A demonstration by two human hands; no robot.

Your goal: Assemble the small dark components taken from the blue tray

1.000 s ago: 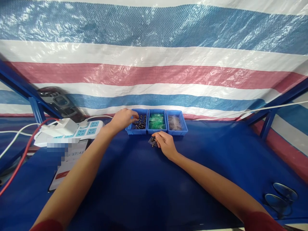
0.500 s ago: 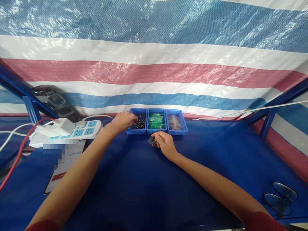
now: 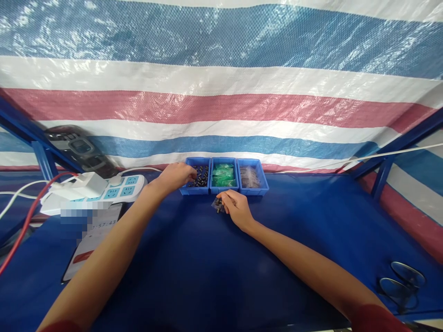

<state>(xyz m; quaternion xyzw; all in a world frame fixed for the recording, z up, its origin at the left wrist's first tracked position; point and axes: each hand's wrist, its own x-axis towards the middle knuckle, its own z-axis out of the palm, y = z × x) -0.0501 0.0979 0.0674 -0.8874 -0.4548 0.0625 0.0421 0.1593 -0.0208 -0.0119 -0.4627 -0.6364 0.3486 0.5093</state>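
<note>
Screw-like parts [image 3: 202,181] lie beside the left hand [image 3: 177,175], curled, its hold unclear; picking seems the step, needing a fine pinch. The right hand [image 3: 238,207] pinches a small bag [image 3: 218,204].

two hands [image 3: 177,177]; three blue bins [image 3: 254,191]; one held bag [image 3: 218,204]; one power strip [image 3: 120,188]; one phone [image 3: 92,237]; one glasses pair [image 3: 395,287]

A glossy woven plastic tarpaulin [image 3: 221,78], striped horizontally in blue, white and red, forms the back wall, slightly rippled and speckled with bright reflections. Against it stands a workbench with a smooth dark-blue top [image 3: 207,258]. 2 blue metal braces [image 3: 411,137] slant down at the sides, 1 left, 1 right, with more striped sheeting [image 3: 422,203] visible beyond each. Pale light glazes the bench's right side.
</note>
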